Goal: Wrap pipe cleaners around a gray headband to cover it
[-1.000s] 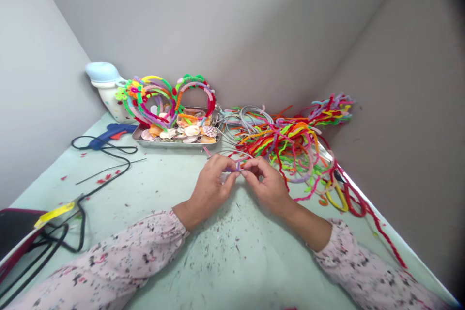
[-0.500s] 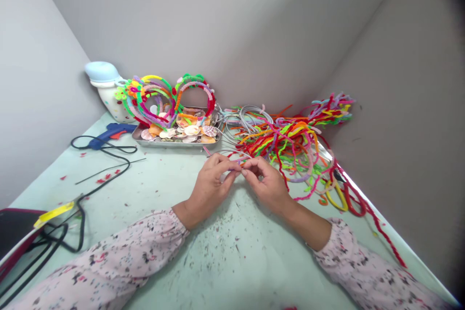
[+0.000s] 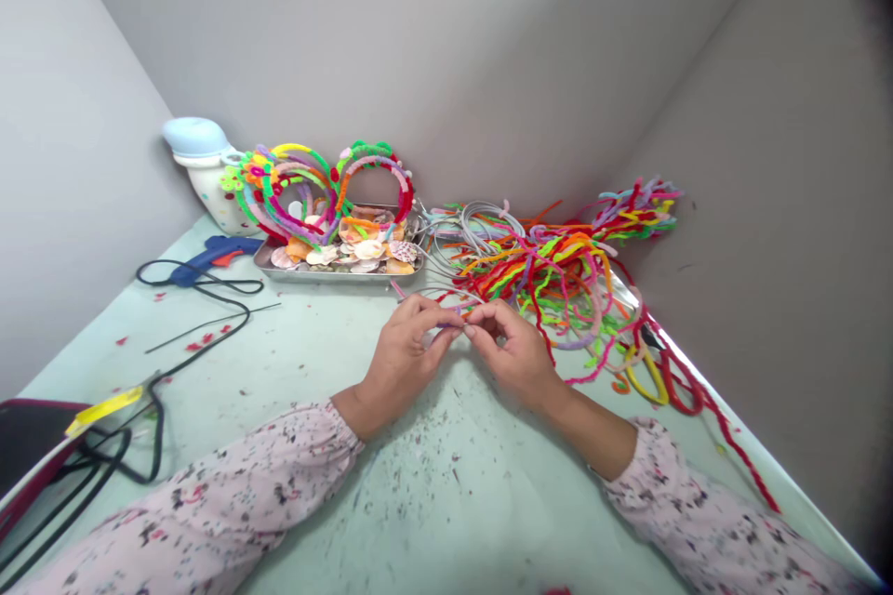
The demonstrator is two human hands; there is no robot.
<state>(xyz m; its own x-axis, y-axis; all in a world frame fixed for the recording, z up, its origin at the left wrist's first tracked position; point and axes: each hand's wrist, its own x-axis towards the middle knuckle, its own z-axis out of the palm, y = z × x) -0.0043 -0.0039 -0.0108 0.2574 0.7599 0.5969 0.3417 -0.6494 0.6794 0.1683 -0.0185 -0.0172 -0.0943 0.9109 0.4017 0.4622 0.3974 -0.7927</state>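
My left hand (image 3: pixel 406 351) and my right hand (image 3: pixel 513 351) meet fingertip to fingertip above the pale green table (image 3: pixel 299 363). Both pinch a thin lilac pipe cleaner (image 3: pixel 453 323) between thumbs and fingers; most of it is hidden by the fingers. Thin grey wire headbands (image 3: pixel 446 284) lie just beyond my knuckles. A big heap of coloured pipe cleaners (image 3: pixel 558 274) spreads to the right of my right hand.
A metal tray (image 3: pixel 335 275) of seashells stands at the back, with finished pipe-cleaner headbands (image 3: pixel 313 186) leaning over it. A white and blue jar (image 3: pixel 202 163) is in the corner. A blue glue gun (image 3: pixel 209 256) and its black cable (image 3: pixel 202 297) lie at left. Walls close in on three sides.
My fingertips have shifted slightly on the pipe cleaner and both hands rose a touch. Nothing else has moved.
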